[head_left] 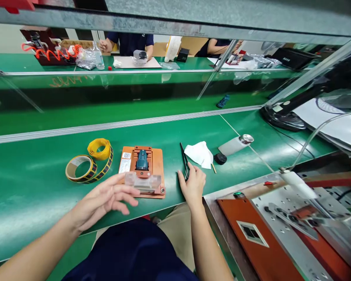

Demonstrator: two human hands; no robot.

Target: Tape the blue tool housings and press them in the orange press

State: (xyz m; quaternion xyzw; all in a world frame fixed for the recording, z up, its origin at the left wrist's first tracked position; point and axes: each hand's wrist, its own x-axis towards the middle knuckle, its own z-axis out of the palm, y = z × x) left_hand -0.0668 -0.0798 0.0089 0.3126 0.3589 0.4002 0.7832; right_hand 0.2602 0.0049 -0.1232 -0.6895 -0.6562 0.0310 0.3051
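Observation:
My left hand (108, 197) is open, its fingers stretched toward the front of an orange-brown fixture (158, 164). Its fingertips are beside a clear plastic block (143, 181) at the fixture's front; whether they touch it I cannot tell. A small dark blue part (142, 160) sits in the fixture's middle slot. My right hand (192, 187) rests on the green bench with thumb and forefinger around the near end of black tweezers (183, 156). A white wipe (199, 154) lies just beyond that hand.
Left of the fixture lie a roll of labels (81, 168) and a yellow strip coil (99, 149). A white bottle (234, 146) and black cap (220, 158) are at right, near a press-like machine (304, 207). Co-workers sit behind the clear partition (128, 93).

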